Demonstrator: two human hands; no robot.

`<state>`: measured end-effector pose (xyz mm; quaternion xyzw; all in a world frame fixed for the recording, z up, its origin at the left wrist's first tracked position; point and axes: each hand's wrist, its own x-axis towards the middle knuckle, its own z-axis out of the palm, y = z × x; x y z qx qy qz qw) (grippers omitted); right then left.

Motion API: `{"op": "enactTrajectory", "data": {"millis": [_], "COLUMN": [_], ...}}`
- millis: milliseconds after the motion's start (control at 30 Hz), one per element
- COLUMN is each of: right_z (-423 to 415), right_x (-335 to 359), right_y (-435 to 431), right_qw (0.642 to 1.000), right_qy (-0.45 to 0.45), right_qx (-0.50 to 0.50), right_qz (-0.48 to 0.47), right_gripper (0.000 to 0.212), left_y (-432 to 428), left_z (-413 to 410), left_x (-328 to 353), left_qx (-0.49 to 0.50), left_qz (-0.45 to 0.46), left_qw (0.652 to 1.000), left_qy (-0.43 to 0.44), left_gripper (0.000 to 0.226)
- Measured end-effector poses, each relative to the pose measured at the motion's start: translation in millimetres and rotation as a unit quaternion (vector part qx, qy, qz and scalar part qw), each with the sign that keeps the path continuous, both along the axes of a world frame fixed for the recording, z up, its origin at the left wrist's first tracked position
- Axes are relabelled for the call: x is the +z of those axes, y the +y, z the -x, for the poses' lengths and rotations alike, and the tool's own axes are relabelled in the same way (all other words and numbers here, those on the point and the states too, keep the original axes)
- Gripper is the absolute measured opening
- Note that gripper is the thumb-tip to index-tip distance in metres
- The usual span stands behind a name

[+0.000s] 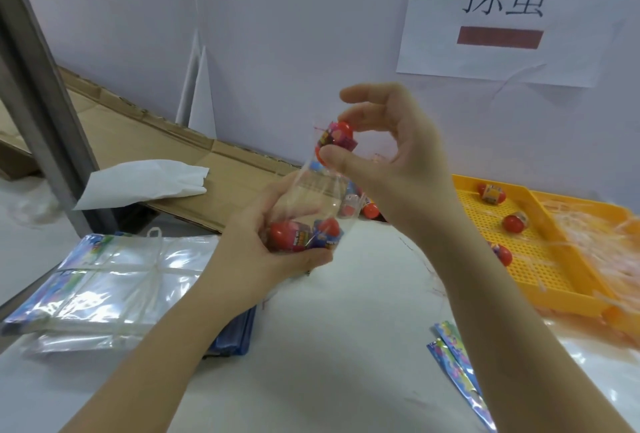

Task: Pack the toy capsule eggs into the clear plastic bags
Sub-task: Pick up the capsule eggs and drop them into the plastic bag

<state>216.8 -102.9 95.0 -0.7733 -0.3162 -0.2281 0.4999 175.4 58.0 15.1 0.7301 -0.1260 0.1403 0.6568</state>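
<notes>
My left hand (266,242) grips the bottom of a clear plastic bag (317,190) held upright above the table. Two red capsule eggs (304,237) with colourful wrappers lie in its bottom, against my palm. My right hand (391,155) pinches a third red capsule egg (337,136) between thumb and fingers right at the bag's open mouth. More capsule eggs (369,205) lie on the table behind the bag, partly hidden by it and my right wrist.
A yellow perforated tray (540,259) at the right holds three loose eggs (516,223) and shredded plastic strips. A tied stack of clear bags (114,280) lies at the left. Colourful header cards (457,360) lie at the lower right. Flattened cardboard (194,162) and a white sheet rest against the back wall.
</notes>
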Motion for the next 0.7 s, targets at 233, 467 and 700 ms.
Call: {"op": "enactTrajectory", "data": {"millis": [233,467,700], "right_z": [1.6,-2.2,-38.6], "right_x": [3.6,2.2,-16.2], "right_y": [0.2,-0.5,-20.3], "right_qw": [0.997,0.993,0.99], "right_qy": [0.033,0.059,0.01], "right_qx": [0.02,0.086,-0.047], "right_qz": [0.06,0.064,-0.135], "right_gripper": [0.016,0.027,0.032], "left_y": [1.3,1.9,-0.6], "left_z": [-1.1,-0.6,-0.3], "left_x": [-0.5,6.6,9.6], "left_qx": [-0.001,-0.002,-0.031], "left_qz": [0.037,0.093,0.261], "left_qw": [0.999,0.994,0.962], "left_qy": [0.014,0.051,0.072], "left_gripper": [0.078,0.045,0.037]}}
